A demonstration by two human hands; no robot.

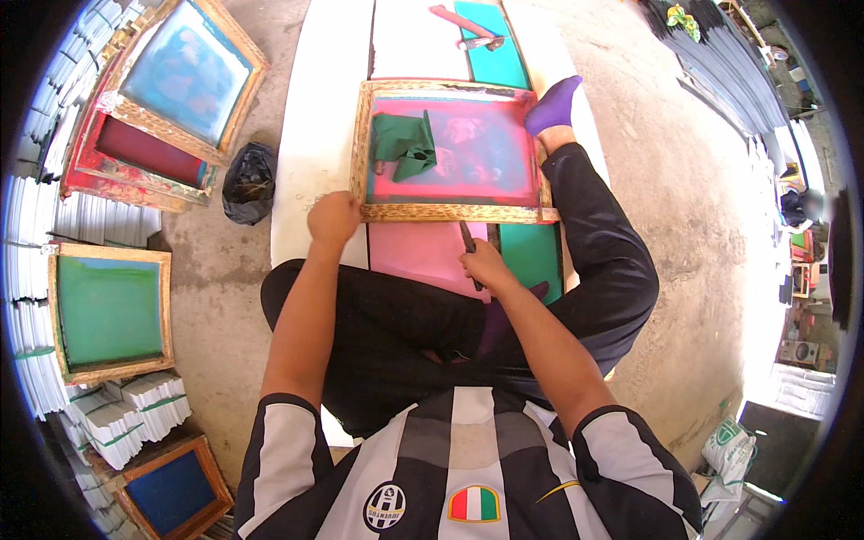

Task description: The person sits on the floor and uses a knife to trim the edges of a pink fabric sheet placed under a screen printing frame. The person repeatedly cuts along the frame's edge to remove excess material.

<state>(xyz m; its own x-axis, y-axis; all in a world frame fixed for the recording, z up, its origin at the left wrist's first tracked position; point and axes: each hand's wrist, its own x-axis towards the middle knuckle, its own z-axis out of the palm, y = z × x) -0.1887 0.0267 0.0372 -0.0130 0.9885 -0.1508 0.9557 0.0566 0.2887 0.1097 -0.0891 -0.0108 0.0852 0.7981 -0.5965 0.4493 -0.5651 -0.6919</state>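
A wooden screen-printing frame [450, 213] with a pink and blue mesh lies flat before me on the white board. At its near left corner, my left hand [334, 219] is closed, with the fingers against the wood. My right hand [486, 265] wraps round a slim dark hand tool [467, 238], its tip pointing at the near rail; the exact kind is not clear. A crumpled green cloth [400, 144] rests on the left part of the mesh. Pink sheet [414, 250] and green sheet [531, 252] show beneath the near side of the frame.
My foot in a purple sock [553, 106] presses by the frame's far right corner. Beyond the frame lies a red-handled tool [463, 25]. A black plastic bag [249, 184] sits to the left, near more screen frames [168, 306] and paper stacks [135, 409].
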